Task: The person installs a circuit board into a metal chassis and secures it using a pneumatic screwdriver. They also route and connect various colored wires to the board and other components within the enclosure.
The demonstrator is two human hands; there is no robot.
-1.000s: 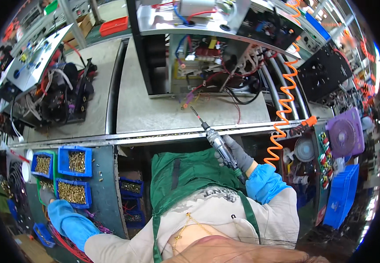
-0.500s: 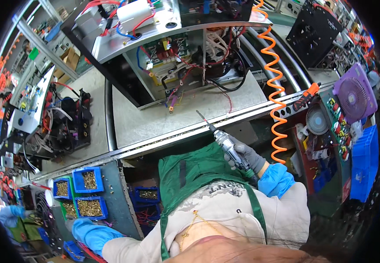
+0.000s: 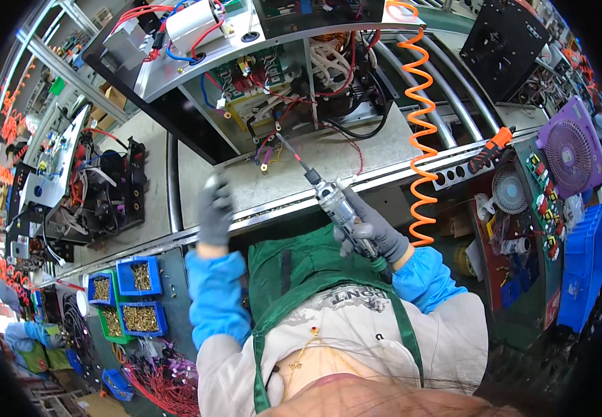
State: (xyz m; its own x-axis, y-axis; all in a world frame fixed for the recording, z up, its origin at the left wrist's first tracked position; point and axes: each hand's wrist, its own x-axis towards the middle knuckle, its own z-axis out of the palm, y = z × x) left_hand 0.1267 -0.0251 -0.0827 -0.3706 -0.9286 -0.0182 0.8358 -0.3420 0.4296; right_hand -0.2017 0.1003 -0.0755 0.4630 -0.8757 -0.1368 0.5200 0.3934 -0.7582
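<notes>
In my gloved right hand (image 3: pixel 377 229) is a power screwdriver (image 3: pixel 342 212), its long bit pointing up and left toward the loose wires. My gloved left hand (image 3: pixel 215 208) is raised over the front edge of the bench, left of the screwdriver. Motion blurs its fingers, so what they hold, if anything, cannot be made out. Beyond both hands stands an open black metal cabinet (image 3: pixel 196 118) with a green circuit board (image 3: pixel 273 64) and bundled wires inside. Loose cable ends with ring terminals (image 3: pixel 265 167) hang out at its lower front.
Blue bins (image 3: pixel 142 318) of small brass-coloured fasteners stand at the left. An orange coiled hose (image 3: pixel 422 125) hangs down right of the cabinet. Also on the right are an orange-and-black tool (image 3: pixel 492 149), a purple fan (image 3: pixel 568 153) and metal rollers (image 3: pixel 454 115). Another open unit (image 3: pixel 110 184) sits at left.
My left hand has come up from beside the fastener bins to the bench edge. The screwdriver has moved up and left, its bit now nearer the cabinet's wires.
</notes>
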